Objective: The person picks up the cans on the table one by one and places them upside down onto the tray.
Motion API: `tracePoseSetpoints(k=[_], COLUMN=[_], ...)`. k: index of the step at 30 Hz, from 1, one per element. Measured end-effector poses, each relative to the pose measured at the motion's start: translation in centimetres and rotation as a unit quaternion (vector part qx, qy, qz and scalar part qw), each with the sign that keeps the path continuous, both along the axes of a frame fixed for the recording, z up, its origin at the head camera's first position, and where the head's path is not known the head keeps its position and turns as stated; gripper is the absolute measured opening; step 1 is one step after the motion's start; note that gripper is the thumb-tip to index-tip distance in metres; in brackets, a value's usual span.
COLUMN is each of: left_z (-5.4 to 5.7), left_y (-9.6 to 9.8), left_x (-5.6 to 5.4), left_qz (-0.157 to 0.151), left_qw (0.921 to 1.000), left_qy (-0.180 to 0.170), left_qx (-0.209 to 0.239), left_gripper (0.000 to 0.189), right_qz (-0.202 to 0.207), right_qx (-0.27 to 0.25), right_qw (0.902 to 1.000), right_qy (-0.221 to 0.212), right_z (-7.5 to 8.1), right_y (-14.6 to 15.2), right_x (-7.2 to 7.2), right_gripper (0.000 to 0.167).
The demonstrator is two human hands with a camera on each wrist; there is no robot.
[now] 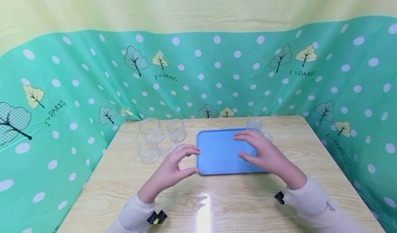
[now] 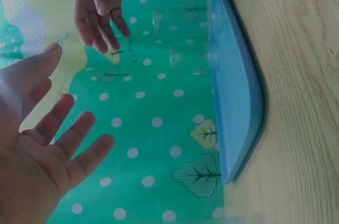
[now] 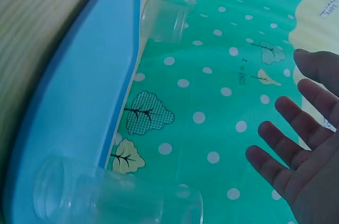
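A blue rectangular tray (image 1: 221, 153) lies on the wooden table. My left hand (image 1: 172, 167) hovers by the tray's left end, thumb and fingers spread apart with nothing between them. Over the tray's right part is my right hand (image 1: 265, 153), also holding nothing, its fingers loosely bent in the head view. Near the tray's back right corner are two clear round containers, one (image 1: 254, 123) farther back and another (image 1: 267, 136) partly hidden by the right hand. Whether they stand on the tray I cannot tell. The right wrist view shows one clear container (image 3: 127, 197) close up.
Several clear round containers stand grouped left of the tray, among them a back one (image 1: 176, 129) and a front one (image 1: 148, 152). A green dotted curtain (image 1: 217, 78) hangs behind the table (image 1: 173, 205) and along both sides.
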State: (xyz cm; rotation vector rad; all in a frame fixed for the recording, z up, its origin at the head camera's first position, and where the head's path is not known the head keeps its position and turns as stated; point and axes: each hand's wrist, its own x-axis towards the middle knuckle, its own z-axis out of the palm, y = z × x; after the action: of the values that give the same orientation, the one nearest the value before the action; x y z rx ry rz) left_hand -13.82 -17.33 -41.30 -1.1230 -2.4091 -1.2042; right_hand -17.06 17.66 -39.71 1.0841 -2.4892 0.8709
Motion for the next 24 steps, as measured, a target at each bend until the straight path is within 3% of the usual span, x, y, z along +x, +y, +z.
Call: tracePoseSetpoints(k=[15, 24], left_z=[0.0, 0.4], left_y=[0.0, -0.3], left_x=[-0.5, -0.7], left_qz=[0.015, 0.033], left_qw=[0.9994, 0.998], left_qy=[0.012, -0.004], left_qx=[-0.029, -0.053], left_gripper=[0.047, 0.046], right_qz=[0.009, 0.017], right_qx=[-0.025, -0.027], right_qw=[0.9994, 0.9994], right_qy=[-0.022, -0.014], right_z=[-1.3, -1.4], right_y=[-0.1, 0.2], right_x=[0.9, 0.9], right_gripper=[0.056, 0.056])
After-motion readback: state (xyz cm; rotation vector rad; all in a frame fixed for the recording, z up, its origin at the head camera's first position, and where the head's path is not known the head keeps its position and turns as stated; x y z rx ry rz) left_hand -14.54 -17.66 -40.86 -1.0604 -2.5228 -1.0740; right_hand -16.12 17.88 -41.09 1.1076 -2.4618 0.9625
